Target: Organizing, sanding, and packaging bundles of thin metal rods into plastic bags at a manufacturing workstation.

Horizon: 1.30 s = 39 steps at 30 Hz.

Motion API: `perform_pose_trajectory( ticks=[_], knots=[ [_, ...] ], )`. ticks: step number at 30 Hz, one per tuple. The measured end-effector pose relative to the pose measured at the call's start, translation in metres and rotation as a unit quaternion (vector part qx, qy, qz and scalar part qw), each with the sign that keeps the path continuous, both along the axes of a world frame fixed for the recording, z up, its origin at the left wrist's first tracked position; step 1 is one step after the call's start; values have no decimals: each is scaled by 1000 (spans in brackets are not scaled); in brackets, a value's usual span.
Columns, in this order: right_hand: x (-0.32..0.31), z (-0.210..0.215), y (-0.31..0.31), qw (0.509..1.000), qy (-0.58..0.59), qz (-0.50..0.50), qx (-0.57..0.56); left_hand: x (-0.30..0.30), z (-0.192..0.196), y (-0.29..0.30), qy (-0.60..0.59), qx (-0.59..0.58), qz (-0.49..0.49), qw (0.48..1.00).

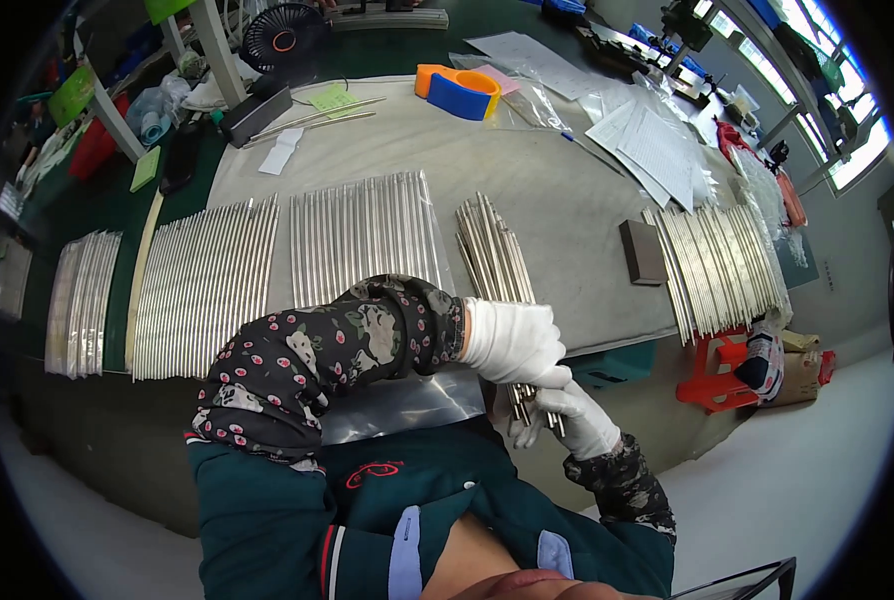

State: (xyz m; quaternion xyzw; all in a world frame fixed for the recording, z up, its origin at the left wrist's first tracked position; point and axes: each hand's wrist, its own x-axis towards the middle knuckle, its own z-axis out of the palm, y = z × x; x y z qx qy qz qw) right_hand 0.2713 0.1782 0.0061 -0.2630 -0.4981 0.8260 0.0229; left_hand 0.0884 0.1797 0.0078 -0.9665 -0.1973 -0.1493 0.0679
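A bundle of thin, shiny metal rods [494, 250] lies fanned out at the table's front edge, its near ends poking out past the edge. My left hand [517, 342], in a white glove, is closed over the bundle from above. Just below it my right hand [575, 415], also gloved, wraps around the near ends of the same rods. The left fingers are partly hidden. Left of the bundle a row of rods [362, 235] rests on clear plastic [417, 410], which hangs over the edge under my left forearm.
More rods [207, 285] lie in a row farther left, and a plastic-wrapped batch [82, 300] at the far left. On the right, a dark block [643, 252] stands beside another row [722, 270]. Tape rolls [457, 92], papers [652, 145] and a small fan [285, 40] are at the back.
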Motion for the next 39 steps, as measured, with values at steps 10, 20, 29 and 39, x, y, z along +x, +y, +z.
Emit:
perform_pose_trajectory(
  ticks=[10, 20, 29, 39],
  knots=[
    [-31, 105, 51, 909, 144, -200, 337, -29, 85, 12, -464, 9, 167, 870],
    [-165, 105, 101, 880, 263, -149, 365, -97, 39, 59, -460, -243, 294, 802],
    [-155, 105, 79, 775, 268, -289, 493, -60, 12, 55, -488, -57, 317, 811],
    [-132, 103, 87, 789, 207, -224, 534, -48, 45, 54, -501, -29, 239, 831]
  ],
)
